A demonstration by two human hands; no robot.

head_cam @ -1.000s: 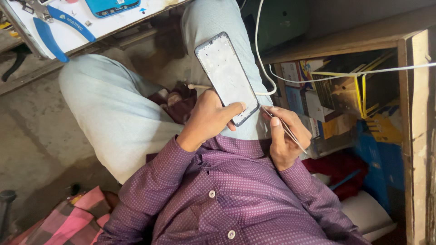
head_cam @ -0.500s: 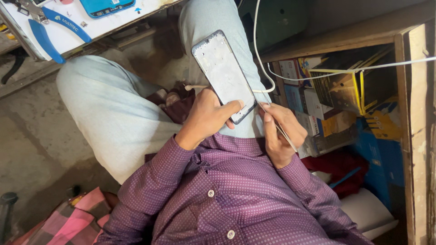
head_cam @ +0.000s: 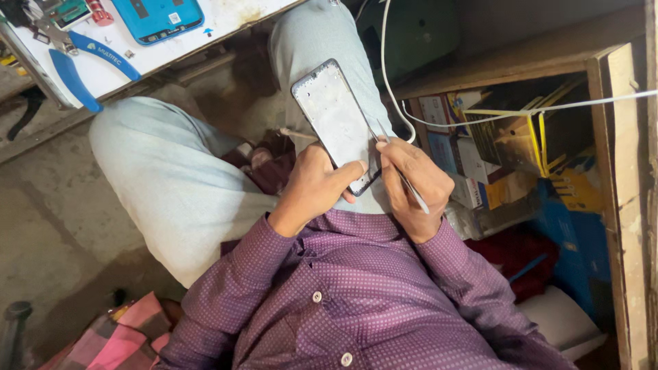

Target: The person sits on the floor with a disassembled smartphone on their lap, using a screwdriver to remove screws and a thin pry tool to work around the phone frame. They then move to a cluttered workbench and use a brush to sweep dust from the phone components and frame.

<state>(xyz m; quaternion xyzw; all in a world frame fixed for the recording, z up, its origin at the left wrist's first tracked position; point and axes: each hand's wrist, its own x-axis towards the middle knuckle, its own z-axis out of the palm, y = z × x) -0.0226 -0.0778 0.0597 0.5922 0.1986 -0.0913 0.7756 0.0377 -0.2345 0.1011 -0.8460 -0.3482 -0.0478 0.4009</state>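
While left hand (head_cam: 317, 183) grips phone frame (head_cam: 336, 123), right hand (head_cam: 411, 179) pinches tweezers (head_cam: 397, 171).
Keep frame braced on thigh; tip shallow along edge, light pressure.

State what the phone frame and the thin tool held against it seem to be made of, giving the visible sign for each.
Phone frame, held by the left hand: probably metal inside a dark plastic rim; its inner face looks dull, silvery-grey and scuffed.
Tweezers, in the right hand: likely bare steel; they are thin, pale grey and glint slightly.
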